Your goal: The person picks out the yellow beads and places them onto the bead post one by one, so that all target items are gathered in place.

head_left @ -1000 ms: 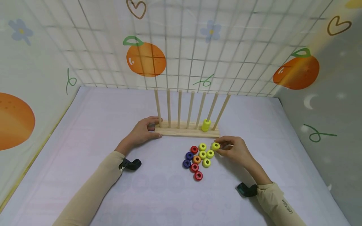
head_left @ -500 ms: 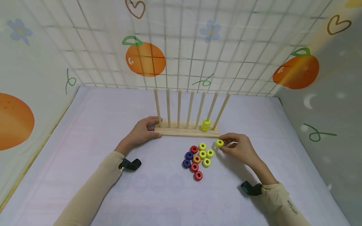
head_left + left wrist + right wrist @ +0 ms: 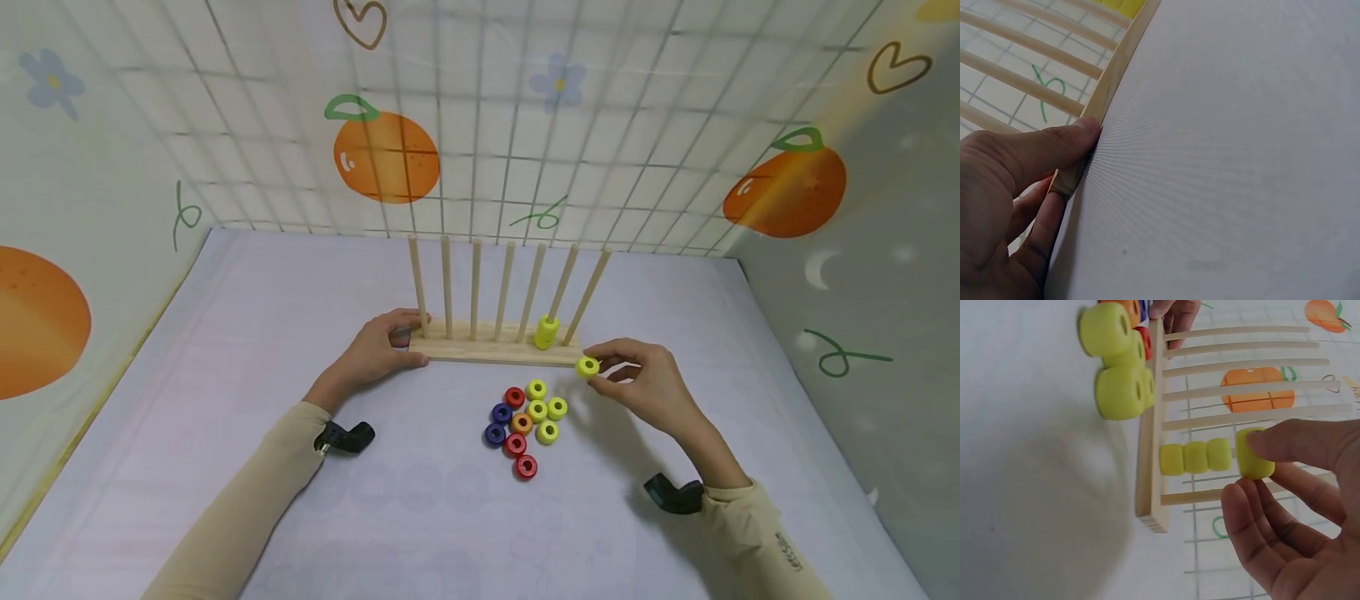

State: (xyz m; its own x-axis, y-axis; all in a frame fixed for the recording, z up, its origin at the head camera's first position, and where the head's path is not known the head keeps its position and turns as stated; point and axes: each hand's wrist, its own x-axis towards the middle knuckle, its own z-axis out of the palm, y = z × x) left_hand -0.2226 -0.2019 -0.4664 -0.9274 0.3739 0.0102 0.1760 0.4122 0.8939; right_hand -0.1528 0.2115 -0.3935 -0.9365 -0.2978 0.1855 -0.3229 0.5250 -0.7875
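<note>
A wooden peg rack (image 3: 495,352) with a row of upright pegs stands mid-table. My left hand (image 3: 378,346) grips its left end; in the left wrist view the thumb (image 3: 1054,147) lies along the front of the base. Between thumb and fingers, my right hand (image 3: 645,383) pinches a yellow bead (image 3: 588,367), raised in front of the rack's right end. In the right wrist view, three yellow beads (image 3: 1195,457) are stacked on the second peg from the right, and the held bead (image 3: 1254,453) overlaps that peg's line. The other pegs carry no beads.
Loose beads lie in front of the rack: several yellow ones (image 3: 536,410), an orange one (image 3: 522,423), blue ones (image 3: 495,434) and red ones (image 3: 527,467). Behind the table hangs a printed curtain over a wire grid (image 3: 480,167).
My right hand has lifted the yellow bead away from the loose beads, up and slightly right toward the rack's right end. My left hand has stayed on the rack.
</note>
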